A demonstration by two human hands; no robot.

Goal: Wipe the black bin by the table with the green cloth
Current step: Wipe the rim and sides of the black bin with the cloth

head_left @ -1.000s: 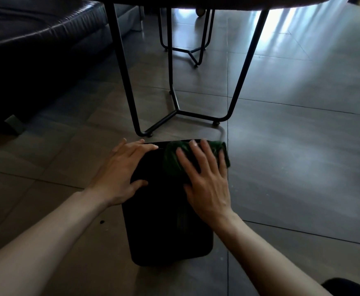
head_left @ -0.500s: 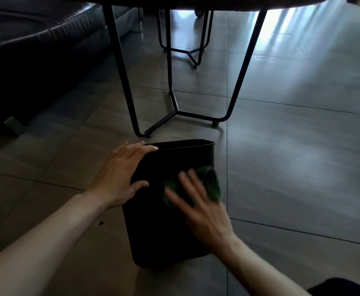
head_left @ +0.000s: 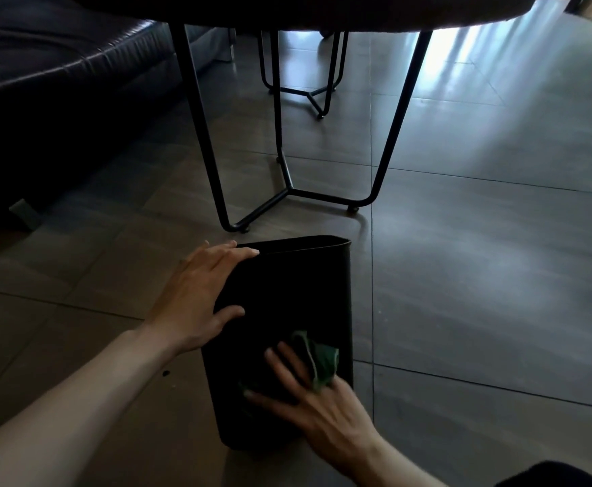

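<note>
Now the left hand lies flat, fingers spread, against the black bin; the right hand, open-fingered, presses the green cloth low on its side.

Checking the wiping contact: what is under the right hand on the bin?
Under the right hand lies the green cloth, pressed flat against the black bin's near side, low down. Bunched cloth shows past the fingers; the part beneath the palm is covered.

Black bin, green cloth under my right grip, grey-brown tiled floor with dark grout lines, black table legs, black sofa.
</note>
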